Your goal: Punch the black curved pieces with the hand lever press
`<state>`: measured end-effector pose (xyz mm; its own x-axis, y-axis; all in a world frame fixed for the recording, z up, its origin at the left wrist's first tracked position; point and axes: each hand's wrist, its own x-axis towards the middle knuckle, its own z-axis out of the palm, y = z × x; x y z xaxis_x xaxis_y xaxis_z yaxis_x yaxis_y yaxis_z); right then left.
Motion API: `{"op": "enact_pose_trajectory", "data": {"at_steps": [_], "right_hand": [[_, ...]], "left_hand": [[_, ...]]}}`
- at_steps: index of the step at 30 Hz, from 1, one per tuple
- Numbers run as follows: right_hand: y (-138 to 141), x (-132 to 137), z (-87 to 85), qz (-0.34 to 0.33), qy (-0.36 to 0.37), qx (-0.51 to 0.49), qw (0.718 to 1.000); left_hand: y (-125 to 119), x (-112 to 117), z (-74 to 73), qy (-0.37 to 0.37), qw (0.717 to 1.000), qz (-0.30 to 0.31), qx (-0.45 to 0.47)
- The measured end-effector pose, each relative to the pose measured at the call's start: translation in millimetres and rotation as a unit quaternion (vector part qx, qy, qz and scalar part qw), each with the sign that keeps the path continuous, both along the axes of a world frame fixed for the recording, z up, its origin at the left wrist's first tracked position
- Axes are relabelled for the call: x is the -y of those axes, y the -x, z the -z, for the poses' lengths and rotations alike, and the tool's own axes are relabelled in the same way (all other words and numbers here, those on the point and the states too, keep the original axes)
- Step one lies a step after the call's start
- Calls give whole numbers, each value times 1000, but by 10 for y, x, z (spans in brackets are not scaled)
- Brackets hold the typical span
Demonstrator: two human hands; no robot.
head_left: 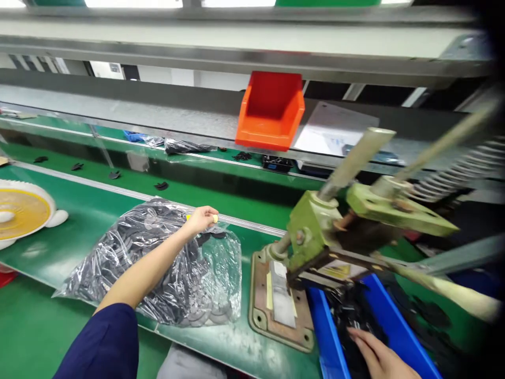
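My left hand point(202, 219) hovers at the far edge of a clear plastic bag point(173, 252) full of flat dark curved parts. Its fingers are pinched together, with a small pale-yellow patch at the tips; whether that is a finger cover or a held piece I cannot make out. At the lower right, my right hand point(381, 355) reaches into a blue bin point(329, 331) of small black parts point(351, 310). The fingers there are bent close together among the parts, and what they grip is hidden. Between my hands stands a green hand press point(315, 226) on a metal base point(258, 316).
Behind the bag runs a green conveyor belt point(134, 184) with several dark parts on it. An orange bin point(272, 113) hangs at the shelf above. A round white-and-yellow dish point(23, 210) lies far left. The press lever point(453, 289) juts out over the blue bin.
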<state>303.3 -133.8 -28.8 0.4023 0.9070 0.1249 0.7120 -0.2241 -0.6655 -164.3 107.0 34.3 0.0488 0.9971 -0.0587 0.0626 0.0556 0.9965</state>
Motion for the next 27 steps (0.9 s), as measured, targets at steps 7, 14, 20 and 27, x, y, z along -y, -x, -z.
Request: {"op": "enact_pose_trajectory", "data": {"at_steps": [7, 14, 20, 27], "right_hand": [[179, 97, -86, -12, -14, 52, 998], [143, 140, -51, 4, -79, 14, 997], [478, 388, -255, -58, -140, -57, 987], [1071, 761, -329, -144, -117, -165, 969]], "left_hand": [[-518, 885, -52, -3, 994, 107, -19], [-1047, 1579, 49, -3, 979, 201, -45], [-1471, 2032, 106, -88, 959, 260, -65], [-1706, 2317, 97, -280, 905, 310, -80]]}}
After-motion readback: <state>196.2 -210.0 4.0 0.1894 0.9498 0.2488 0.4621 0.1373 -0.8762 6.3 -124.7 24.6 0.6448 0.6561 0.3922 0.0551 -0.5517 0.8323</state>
